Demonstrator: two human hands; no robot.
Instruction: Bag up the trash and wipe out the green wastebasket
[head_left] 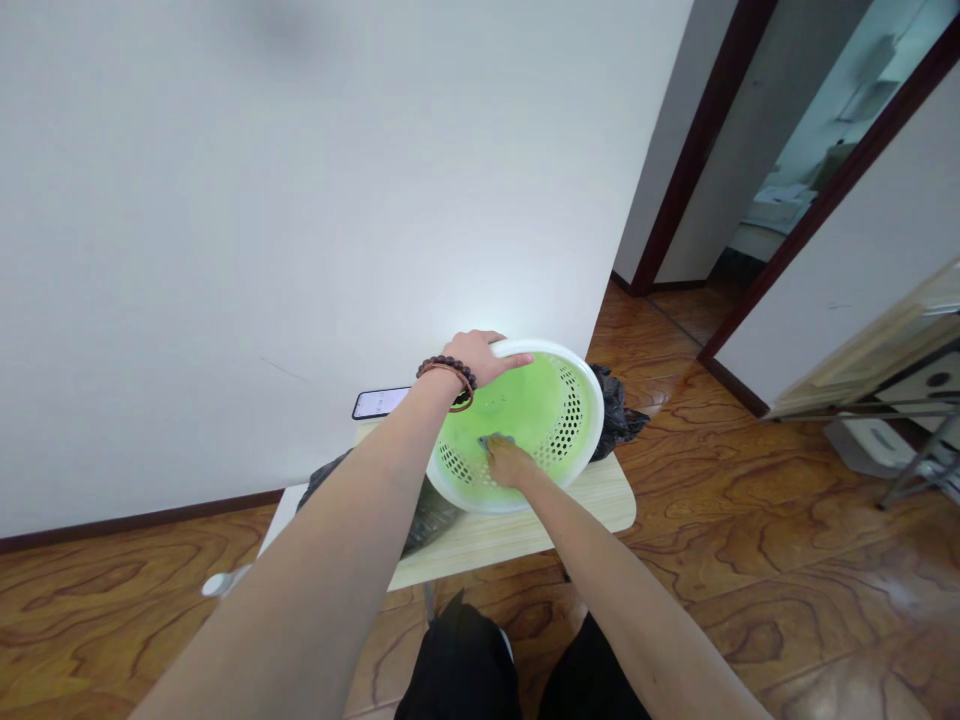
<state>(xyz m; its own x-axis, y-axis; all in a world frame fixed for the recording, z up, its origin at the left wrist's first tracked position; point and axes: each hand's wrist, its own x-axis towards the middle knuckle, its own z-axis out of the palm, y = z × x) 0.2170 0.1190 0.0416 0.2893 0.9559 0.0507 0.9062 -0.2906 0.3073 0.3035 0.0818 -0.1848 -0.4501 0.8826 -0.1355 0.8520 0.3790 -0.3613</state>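
My L hand (480,358) grips the green basket (596,420) by its rim, thumb inside — R hand (511,464) holds a small grey cloth (485,441) w/in. Phone (379,402) nr the wall (300,200).

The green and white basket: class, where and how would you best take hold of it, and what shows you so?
Probably best by the white rim of the basket, from opposite sides, thumbs inside, fingers outside. The rim rings the wide, open mouth as a smooth lip. The left hand holds it at the upper left; the black bag crowds the right side.
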